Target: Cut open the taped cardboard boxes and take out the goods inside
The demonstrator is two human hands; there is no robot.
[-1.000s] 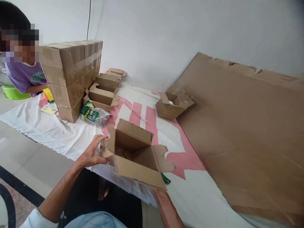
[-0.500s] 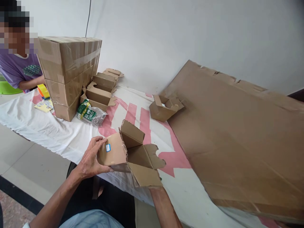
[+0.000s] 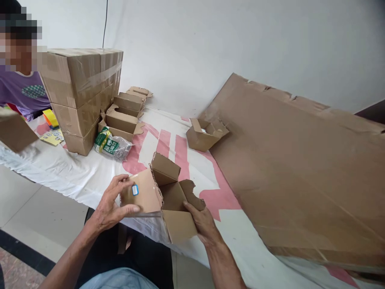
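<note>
A small cardboard box [image 3: 146, 196] lies on its side at the table's front edge, its flapped end facing right. On its top face is a blue-edged white sticker [image 3: 135, 190]. My left hand [image 3: 112, 204] grips the closed end, with fingertips on the top face and thumb along the near edge. My right hand [image 3: 206, 222] holds a flap with a curved cut-out, thumb inside the opening and fingers hidden behind the cardboard. The other flaps stand spread around the opening.
Taped cartons [image 3: 86, 92] are stacked at left, beside several open boxes [image 3: 122, 120] and a green-printed plastic bag [image 3: 112, 145]. Another open box [image 3: 201, 136] sits near a large cardboard sheet [image 3: 300, 168]. A person in purple [image 3: 27, 94] is at far left.
My right hand has come out from under the box and now grips its curved flap. A blurred piece of cardboard has appeared at the far left by the other person.
</note>
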